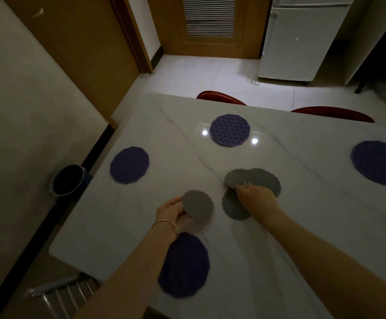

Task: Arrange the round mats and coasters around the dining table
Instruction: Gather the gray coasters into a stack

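Note:
Several round purple mats lie on the white marble dining table (291, 226): one at the far middle (230, 130), one at the left (129, 165), one at the right edge (379, 162), one near me (185, 264) partly under my left forearm. My left hand (172, 214) grips a grey scalloped coaster (198, 208) by its left edge, just above the table. My right hand (255, 196) rests fingers-down on a fanned pile of three grey coasters (258, 180); whether it grips one is hidden.
Two red chair backs (220, 97) (332, 112) stand at the table's far side. A dark bucket (68, 179) sits on the floor at the left by the wall. A metal rack (60, 293) is at the lower left. A white fridge (302, 38) stands beyond.

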Demonstrator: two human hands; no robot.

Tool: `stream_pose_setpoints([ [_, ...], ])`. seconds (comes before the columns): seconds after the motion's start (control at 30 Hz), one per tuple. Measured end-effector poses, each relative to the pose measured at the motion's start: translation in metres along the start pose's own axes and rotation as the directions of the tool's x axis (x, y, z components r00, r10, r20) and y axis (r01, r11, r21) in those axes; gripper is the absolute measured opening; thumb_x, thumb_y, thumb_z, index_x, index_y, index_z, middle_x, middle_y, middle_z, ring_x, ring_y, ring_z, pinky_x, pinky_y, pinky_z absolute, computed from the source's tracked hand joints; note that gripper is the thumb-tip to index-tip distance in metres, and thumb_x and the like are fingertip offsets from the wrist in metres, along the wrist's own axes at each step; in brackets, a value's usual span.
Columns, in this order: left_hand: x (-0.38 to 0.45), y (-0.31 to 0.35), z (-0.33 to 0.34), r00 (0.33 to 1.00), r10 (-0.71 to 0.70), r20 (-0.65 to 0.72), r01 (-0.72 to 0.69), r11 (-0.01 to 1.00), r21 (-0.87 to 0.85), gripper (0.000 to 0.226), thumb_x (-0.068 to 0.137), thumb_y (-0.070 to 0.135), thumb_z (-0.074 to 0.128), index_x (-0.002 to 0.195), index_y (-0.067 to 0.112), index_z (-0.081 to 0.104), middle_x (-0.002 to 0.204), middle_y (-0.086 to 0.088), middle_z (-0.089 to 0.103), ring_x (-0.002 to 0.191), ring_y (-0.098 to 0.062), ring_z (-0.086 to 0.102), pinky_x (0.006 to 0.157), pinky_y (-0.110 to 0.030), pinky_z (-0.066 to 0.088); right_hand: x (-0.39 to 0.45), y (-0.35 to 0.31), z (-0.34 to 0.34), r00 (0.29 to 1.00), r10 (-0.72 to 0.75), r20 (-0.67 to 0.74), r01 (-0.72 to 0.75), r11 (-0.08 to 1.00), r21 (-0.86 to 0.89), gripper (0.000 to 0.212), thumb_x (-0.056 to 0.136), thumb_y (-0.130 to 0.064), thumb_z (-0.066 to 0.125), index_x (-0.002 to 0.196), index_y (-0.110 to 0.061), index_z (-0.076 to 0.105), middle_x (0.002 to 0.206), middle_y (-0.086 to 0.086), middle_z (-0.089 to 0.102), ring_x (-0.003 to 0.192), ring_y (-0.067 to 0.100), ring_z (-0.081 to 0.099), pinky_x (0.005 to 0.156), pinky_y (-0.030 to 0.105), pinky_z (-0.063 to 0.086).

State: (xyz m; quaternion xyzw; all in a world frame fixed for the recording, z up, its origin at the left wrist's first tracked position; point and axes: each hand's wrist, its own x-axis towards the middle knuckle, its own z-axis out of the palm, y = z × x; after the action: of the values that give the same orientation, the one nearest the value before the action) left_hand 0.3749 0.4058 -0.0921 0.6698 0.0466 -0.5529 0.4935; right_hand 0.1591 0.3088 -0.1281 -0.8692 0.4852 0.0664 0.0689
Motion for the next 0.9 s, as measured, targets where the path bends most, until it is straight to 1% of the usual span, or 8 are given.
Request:
stream_pose_setpoints([
  [0.13,-0.002,0.001,-0.004,0.99,-0.133,0.052,0.141,0.968,-0.207,0.019,0.089,0.006,0.06,0.104,-0.004,0.065,0.106,-0.028,0.066,0.092,-0.042,0.065,0.059,-0.049,0.059,-0.005,-0.02,-0.021,0.935,0.067,-0.347,-0.015,0.989,0.15,0.007,0.076,0.002,0.065,0.07,-0.002,0.063,0.046,0.01,0.058,0.033,0.024,0.052,0.031,0.024,0.044],
  [0.27,0.0,0.001,-0.009,0.979,-0.164,0.124,0.194,0.937,-0.291,0.04,0.094,0.037,0.052,0.108,0.0,0.061,0.11,-0.024,0.062,0.098,-0.041,0.062,0.066,-0.053,0.056,-0.015,-0.065,-0.031,0.903,0.017,-0.43,0.094,0.967,0.237,0.017,0.066,-0.004,0.081,0.078,-0.007,0.069,0.045,0.002,0.058,0.031,0.02,0.052,0.03,0.021,0.041],
  [0.4,-0.001,-0.004,-0.01,0.973,-0.16,0.168,0.206,0.93,-0.303,0.047,0.092,0.044,0.053,0.109,0.001,0.061,0.11,-0.024,0.061,0.101,-0.042,0.06,0.069,-0.054,0.055,-0.033,-0.101,-0.016,0.932,-0.173,-0.318,0.248,0.945,0.214,0.021,0.059,-0.009,0.084,0.071,-0.013,0.067,0.062,0.0,0.068,0.041,0.015,0.058,0.031,0.019,0.042],
  [0.53,0.002,-0.008,-0.008,0.975,-0.144,0.167,0.187,0.942,-0.28,0.037,0.092,0.033,0.055,0.109,0.0,0.063,0.112,-0.025,0.061,0.1,-0.042,0.061,0.08,-0.057,0.053,-0.039,-0.103,0.0,0.963,-0.195,-0.184,0.237,0.94,0.245,0.014,0.07,-0.004,0.07,0.083,-0.01,0.071,0.092,0.005,0.073,0.068,0.022,0.069,0.043,0.028,0.052],
  [0.63,0.003,-0.013,-0.008,0.976,-0.144,0.165,0.185,0.946,-0.265,0.026,0.091,0.022,0.055,0.101,0.0,0.066,0.111,-0.026,0.063,0.094,-0.042,0.063,0.071,-0.054,0.057,-0.038,-0.096,0.001,0.968,-0.216,-0.128,0.243,0.932,0.267,0.018,0.085,-0.014,0.054,0.095,-0.013,0.068,0.102,0.003,0.07,0.082,0.025,0.067,0.054,0.036,0.054],
  [0.73,0.004,-0.015,-0.008,0.972,-0.159,0.174,0.204,0.936,-0.285,0.031,0.093,0.026,0.052,0.104,0.001,0.066,0.111,-0.025,0.064,0.095,-0.041,0.063,0.064,-0.053,0.058,-0.032,-0.074,-0.01,0.957,-0.085,-0.277,0.172,0.936,0.306,0.016,0.075,-0.008,0.073,0.091,-0.006,0.071,0.099,0.012,0.072,0.082,0.029,0.07,0.062,0.039,0.059],
  [0.8,0.005,-0.013,-0.008,0.973,-0.165,0.164,0.208,0.934,-0.291,0.034,0.094,0.03,0.051,0.108,0.002,0.065,0.112,-0.024,0.064,0.098,-0.041,0.063,0.068,-0.054,0.057,-0.021,-0.051,-0.014,0.953,0.017,-0.303,0.05,0.976,0.212,0.038,0.067,-0.005,0.081,0.101,0.002,0.068,0.108,0.021,0.068,0.1,0.034,0.065,0.086,0.041,0.054],
  [0.9,0.003,-0.011,-0.007,0.97,-0.176,0.165,0.22,0.929,-0.299,0.035,0.094,0.031,0.051,0.108,0.002,0.065,0.113,-0.023,0.064,0.098,-0.041,0.063,0.068,-0.054,0.056,-0.012,-0.012,-0.012,0.974,0.228,-0.011,-0.219,0.946,0.238,0.068,0.085,-0.031,0.067,0.14,-0.008,0.035,0.152,0.017,0.025,0.139,0.031,0.025,0.111,0.038,0.028],
])
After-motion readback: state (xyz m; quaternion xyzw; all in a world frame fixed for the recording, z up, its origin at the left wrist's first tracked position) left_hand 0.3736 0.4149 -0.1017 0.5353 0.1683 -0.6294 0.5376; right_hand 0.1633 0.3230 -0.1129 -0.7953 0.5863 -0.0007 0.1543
